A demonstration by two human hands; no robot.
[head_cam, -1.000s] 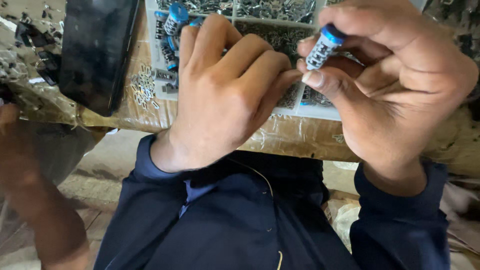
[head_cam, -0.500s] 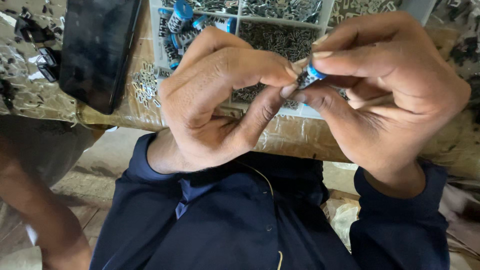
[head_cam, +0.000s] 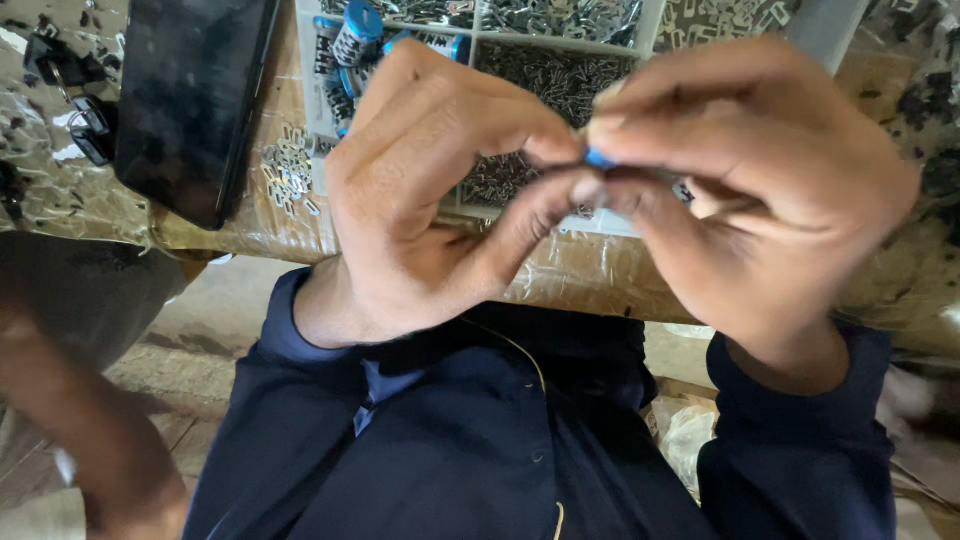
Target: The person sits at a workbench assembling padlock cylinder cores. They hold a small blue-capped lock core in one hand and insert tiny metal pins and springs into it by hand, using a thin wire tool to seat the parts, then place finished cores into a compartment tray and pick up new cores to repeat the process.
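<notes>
Blue-capped small cell [head_cam: 600,160]: light, rigid, smooth; pinched at its ends between my left hand [head_cam: 430,200] and right hand [head_cam: 760,200].

Both hands are up in front of the chest, fingertips meeting at centre. Left hand [head_cam: 430,190]: back toward the camera, fingers curled, thumb and index stretched right into a pinch. Right hand [head_cam: 760,190]: fingers bent inward and bunched, thumb under, tips pressed vs. the left hand's tips. Wrists are cocked, forearms run down and apart, w/ dark blue sleeves [head_cam: 300,400] covering both to the wrist. Right hand looks slightly blurred.
</notes>
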